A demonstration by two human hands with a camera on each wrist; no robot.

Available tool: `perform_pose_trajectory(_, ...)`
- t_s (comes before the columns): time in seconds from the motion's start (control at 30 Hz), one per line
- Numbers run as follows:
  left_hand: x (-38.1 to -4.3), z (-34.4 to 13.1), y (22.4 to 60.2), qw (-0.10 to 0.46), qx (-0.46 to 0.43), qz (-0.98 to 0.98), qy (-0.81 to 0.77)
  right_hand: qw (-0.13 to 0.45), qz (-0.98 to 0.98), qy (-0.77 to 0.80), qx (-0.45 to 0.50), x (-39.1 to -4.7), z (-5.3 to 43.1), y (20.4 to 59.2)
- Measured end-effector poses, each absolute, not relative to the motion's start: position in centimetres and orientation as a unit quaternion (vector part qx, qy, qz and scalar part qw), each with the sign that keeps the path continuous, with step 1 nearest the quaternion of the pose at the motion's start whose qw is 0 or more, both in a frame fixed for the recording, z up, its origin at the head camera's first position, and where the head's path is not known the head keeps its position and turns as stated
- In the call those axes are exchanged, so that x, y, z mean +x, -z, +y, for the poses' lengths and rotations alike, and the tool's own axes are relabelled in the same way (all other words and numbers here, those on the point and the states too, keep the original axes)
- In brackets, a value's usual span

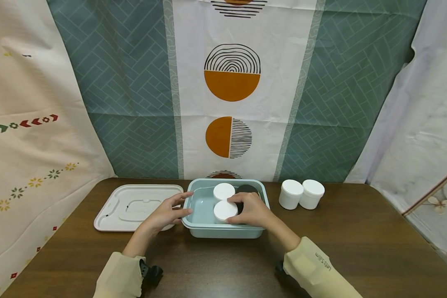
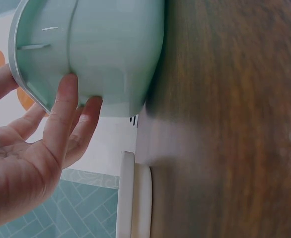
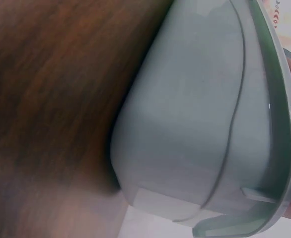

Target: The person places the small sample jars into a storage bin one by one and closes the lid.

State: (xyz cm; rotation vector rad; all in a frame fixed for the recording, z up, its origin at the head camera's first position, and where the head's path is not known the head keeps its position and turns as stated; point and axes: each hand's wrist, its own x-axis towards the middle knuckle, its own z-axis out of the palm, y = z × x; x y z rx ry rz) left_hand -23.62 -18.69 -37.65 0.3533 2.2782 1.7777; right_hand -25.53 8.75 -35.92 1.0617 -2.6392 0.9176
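A pale blue-green plastic tub (image 1: 202, 232) stands on the table. Inside, two white lidded jars sit one behind the other: a rear jar (image 1: 224, 191) and a front jar (image 1: 225, 210). My right hand (image 1: 251, 209) reaches over the tub's right side and pinches the front jar between thumb and fingers. Behind that hand a round black object (image 1: 247, 189) is partly covered. At the tub's left side, my left hand (image 1: 170, 211) has its fingers spread; in the left wrist view some fingertips (image 2: 67, 84) rest against the outer wall, others pass over the rim.
Left of the tub lies a flat white lid (image 1: 113, 207). Two more white jars stand side by side to the right, a nearer-left jar (image 1: 290, 194) and a right jar (image 1: 311, 194). A patterned curtain (image 1: 141, 103) hangs behind the dark wooden table (image 1: 216, 269).
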Motion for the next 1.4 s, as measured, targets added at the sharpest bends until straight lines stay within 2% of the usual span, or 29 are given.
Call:
perform_pose_trajectory(0.33, -23.6, -18.7, 37.6, 0.116, 0.123, 0.774, -0.610, 0.066, -0.879, -0.299, 0.367, -25.8, 9.1, 36.0)
perform_pose_trajectory(0.57, -23.7, -18.9, 38.0, 0.110, 0.135, 0.776, -0.607, 0.038, -0.876, -0.303, 0.374, -25.8, 9.5, 35.7)
perform_pose_trajectory(0.77, -23.7, -18.7, 37.9, 0.115, 0.135, 0.772, -0.610, 0.041, -0.874, -0.325, 0.358, -25.7, 10.4, 35.5)
perform_pose_trajectory(1.03, -23.6, -18.6, 37.7, 0.116, 0.120, 0.775, -0.609, 0.048, -0.866, -0.399, 0.299, -26.3, 14.0, 34.4)
perform_pose_trajectory(1.4, -23.6, -18.7, 37.5, 0.115, 0.115, 0.778, -0.606, 0.082, -0.874, -0.428, 0.214, -27.5, 21.9, 33.2)
